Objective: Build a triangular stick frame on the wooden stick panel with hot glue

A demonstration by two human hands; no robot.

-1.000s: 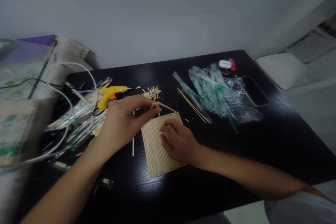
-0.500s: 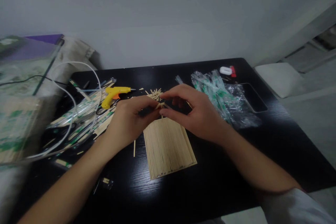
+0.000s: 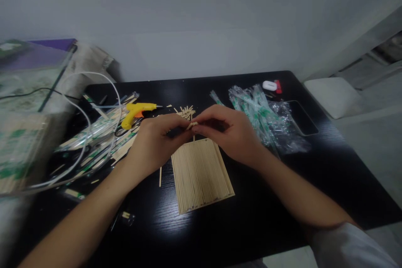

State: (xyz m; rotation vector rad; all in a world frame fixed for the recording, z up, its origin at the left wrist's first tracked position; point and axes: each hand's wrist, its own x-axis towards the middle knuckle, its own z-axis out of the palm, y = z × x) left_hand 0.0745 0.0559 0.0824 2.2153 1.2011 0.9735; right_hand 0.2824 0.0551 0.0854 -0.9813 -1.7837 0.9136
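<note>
Pale small wooden stick pieces (image 3: 192, 125) are pinched between the fingertips of both hands; how they join is too small to make out. My left hand (image 3: 160, 136) grips them from the left, thumb and index finger together. From the right, my right hand (image 3: 230, 130) closes its thumb and index finger on them. A thin stick end points down below the fingertips. Just under my hands lies a flat panel of wooden sticks (image 3: 201, 176) set side by side. Behind my fingers is a pile of short cut sticks (image 3: 186, 111).
A yellow glue gun (image 3: 135, 114) lies left, over wrapped chopsticks (image 3: 100, 134) and a white cable (image 3: 89, 130). Torn plastic wrappers (image 3: 257, 111), a phone (image 3: 302, 118) and a white case (image 3: 269, 86) sit right. One loose stick (image 3: 160, 176) lies beside the panel.
My right thumb and index finger have come together on the small stick pieces, where they were more apart before. My left hand keeps its grip nearly unmoved.
</note>
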